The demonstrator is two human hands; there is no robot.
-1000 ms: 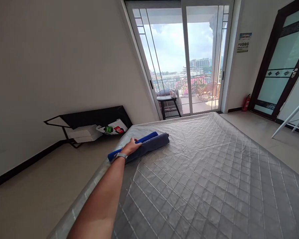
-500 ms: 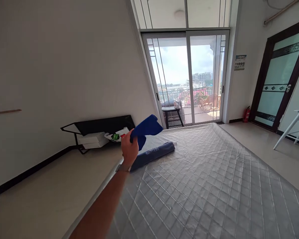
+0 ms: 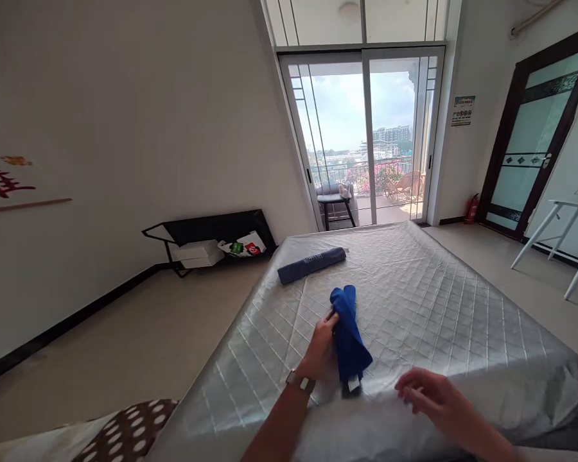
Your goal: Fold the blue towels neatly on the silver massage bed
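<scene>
My left hand (image 3: pixel 322 346) grips a blue cloth (image 3: pixel 349 337) by its left side, fingers closed around it. The cloth hangs folded over the silver quilted cover (image 3: pixel 399 276), and a small white tag shows at its lower end. To the right of the cloth, my right hand (image 3: pixel 431 394) is held above the cover's near edge, its fingers loosely bent and apart, holding nothing. Farther back lies a dark blue roll (image 3: pixel 312 265) with pale lettering, apart from both hands.
At the left wall stands a low black rack (image 3: pixel 216 224) with white boxes (image 3: pixel 197 253). A brown polka-dot fabric (image 3: pixel 130 430) lies at the lower left. A white-legged table (image 3: pixel 553 234) and a fire extinguisher (image 3: pixel 471 208) are on the right. Sliding glass doors (image 3: pixel 366 141) close the back.
My left hand has come back toward me and right with the blue cloth, away from the roll. My right hand has entered the view. The camera has shifted slightly left and downward.
</scene>
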